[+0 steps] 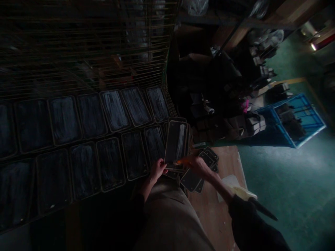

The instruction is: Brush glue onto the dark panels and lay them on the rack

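Note:
A dark rectangular panel (172, 141) with rounded corners and a pale rim lies on a stack of similar panels. A whitish streak runs along its right half. My left hand (158, 168) grips the panel's lower left corner between thumb and fingers. My right hand (195, 165) is closed over the panel's lower right, around a small orange-handled tool (180, 162); its working end is too dark and blurred to name. Beside my right hand, several loose dark panels (192, 179) with small holes lie overlapping on a wooden board (225, 160).
Two rows of panels with whitish smears, such as this coated panel (115, 109), cover the left side. Behind them stands a wire rack (104, 75). A knife-like dark handle (263, 208) lies by a pale container. A blue crate (311, 122) stands on the green floor (282, 174).

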The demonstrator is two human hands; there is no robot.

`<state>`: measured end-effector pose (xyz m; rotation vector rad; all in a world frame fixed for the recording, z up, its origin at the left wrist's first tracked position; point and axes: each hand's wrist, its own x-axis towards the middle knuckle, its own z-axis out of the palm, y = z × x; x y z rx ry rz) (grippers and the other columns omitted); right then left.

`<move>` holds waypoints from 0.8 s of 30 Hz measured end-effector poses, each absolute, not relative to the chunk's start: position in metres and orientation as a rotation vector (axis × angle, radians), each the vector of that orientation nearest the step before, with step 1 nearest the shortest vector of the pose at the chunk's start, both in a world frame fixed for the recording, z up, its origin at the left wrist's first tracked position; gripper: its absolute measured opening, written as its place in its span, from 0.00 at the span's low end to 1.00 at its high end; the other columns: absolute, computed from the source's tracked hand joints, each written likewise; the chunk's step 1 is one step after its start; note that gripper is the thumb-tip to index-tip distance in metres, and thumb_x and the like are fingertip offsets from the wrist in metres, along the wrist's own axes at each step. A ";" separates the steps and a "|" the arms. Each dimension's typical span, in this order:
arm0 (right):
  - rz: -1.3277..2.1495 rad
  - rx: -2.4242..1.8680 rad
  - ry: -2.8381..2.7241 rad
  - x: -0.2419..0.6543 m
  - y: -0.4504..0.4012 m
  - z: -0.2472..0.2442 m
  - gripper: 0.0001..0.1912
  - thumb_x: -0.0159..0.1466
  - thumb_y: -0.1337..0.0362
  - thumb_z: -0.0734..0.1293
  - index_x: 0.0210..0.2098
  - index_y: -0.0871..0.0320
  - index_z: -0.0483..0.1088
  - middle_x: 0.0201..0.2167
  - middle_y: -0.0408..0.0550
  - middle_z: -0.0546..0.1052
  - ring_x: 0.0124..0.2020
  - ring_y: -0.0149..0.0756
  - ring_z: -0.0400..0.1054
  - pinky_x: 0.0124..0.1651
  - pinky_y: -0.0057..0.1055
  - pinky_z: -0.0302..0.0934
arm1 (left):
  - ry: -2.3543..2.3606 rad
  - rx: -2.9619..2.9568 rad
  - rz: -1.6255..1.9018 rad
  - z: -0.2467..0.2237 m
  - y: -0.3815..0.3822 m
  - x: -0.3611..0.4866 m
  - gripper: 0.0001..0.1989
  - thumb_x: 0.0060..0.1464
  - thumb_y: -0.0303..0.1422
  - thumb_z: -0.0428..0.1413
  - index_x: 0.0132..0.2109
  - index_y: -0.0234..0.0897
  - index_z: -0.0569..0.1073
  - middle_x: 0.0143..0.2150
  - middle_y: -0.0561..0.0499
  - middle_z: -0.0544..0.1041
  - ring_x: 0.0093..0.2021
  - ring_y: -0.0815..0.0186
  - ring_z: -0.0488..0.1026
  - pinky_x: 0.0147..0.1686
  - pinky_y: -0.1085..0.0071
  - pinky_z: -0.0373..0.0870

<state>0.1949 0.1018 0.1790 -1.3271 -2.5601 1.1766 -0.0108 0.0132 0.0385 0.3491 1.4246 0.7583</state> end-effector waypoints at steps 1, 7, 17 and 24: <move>1.133 -1.345 -2.548 0.193 0.120 0.176 0.11 0.70 0.64 0.61 0.45 0.55 0.74 0.38 0.46 0.78 0.35 0.34 0.73 0.35 0.25 0.63 | 1.422 0.349 0.762 0.038 0.013 -0.011 0.17 0.44 0.36 0.65 0.32 0.36 0.64 0.23 0.59 0.71 0.16 0.71 0.73 0.15 0.80 0.68; 0.624 -1.410 -2.429 0.177 0.210 0.155 0.15 0.71 0.60 0.59 0.50 0.55 0.72 0.40 0.50 0.77 0.38 0.36 0.72 0.36 0.25 0.62 | 1.422 0.387 0.782 0.036 0.011 -0.010 0.15 0.47 0.37 0.63 0.33 0.36 0.65 0.24 0.57 0.72 0.18 0.70 0.74 0.15 0.79 0.69; 0.705 -1.313 -2.730 0.162 0.139 0.148 0.16 0.72 0.64 0.56 0.54 0.56 0.70 0.37 0.51 0.75 0.33 0.34 0.70 0.32 0.25 0.56 | 1.428 0.393 0.763 0.039 0.015 -0.015 0.11 0.49 0.31 0.62 0.32 0.36 0.65 0.23 0.58 0.72 0.17 0.69 0.74 0.15 0.79 0.69; 1.244 -1.155 -2.613 0.174 0.105 0.171 0.15 0.72 0.61 0.57 0.53 0.54 0.71 0.39 0.48 0.77 0.37 0.34 0.73 0.37 0.25 0.62 | 1.416 0.371 0.741 0.040 0.016 -0.016 0.08 0.50 0.29 0.60 0.32 0.35 0.66 0.22 0.57 0.72 0.17 0.70 0.74 0.16 0.80 0.69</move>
